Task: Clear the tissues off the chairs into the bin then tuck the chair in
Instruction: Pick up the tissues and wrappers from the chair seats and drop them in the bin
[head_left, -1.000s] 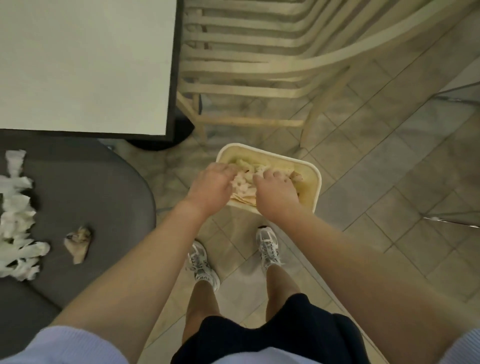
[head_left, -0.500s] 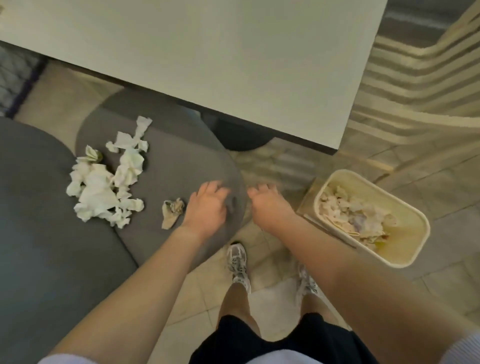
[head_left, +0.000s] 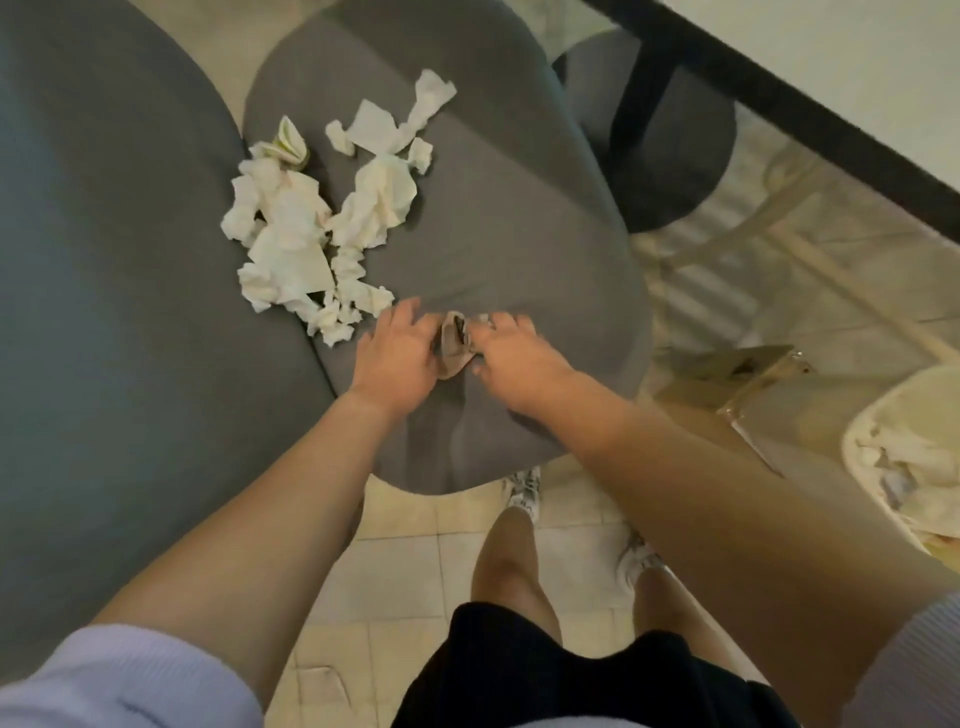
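Chair (head_left: 467, 218): grey upholstered seat, pulled out from the surface (head_left: 857, 67) at upper right; a second grey cushion adjoins it on the left. Not yet tucked in.

Bin (head_left: 872, 426): cream, standing on the tiled floor at the right edge of view, well apart from the seat, already holding tissues.

Tissues (head_left: 306, 228): a loose white heap of crumpled and torn pieces on the left half of the seat, running toward the seam with the neighbouring cushion. Untouched at present.

Left hand (head_left: 397, 358): fingers spread and lying flat on the seat, just left of the brown wad.

Right hand (head_left: 514, 358): fingers curled at the wad's right side; whether they actually pinch it cannot be told, the view being blurred.

Wad (head_left: 453, 344): one brownish, soiled tissue between the two hands, near the seat's front half.

Assessment: the step in hand appears to be gathering this wad. Recommend cupping it from both sides, then sweeping toward the white heap so the small scraps are collected in one load, not chased singly. Press the bundle firmly before lifting; light torn bits are likely to drop on the way to the bin.
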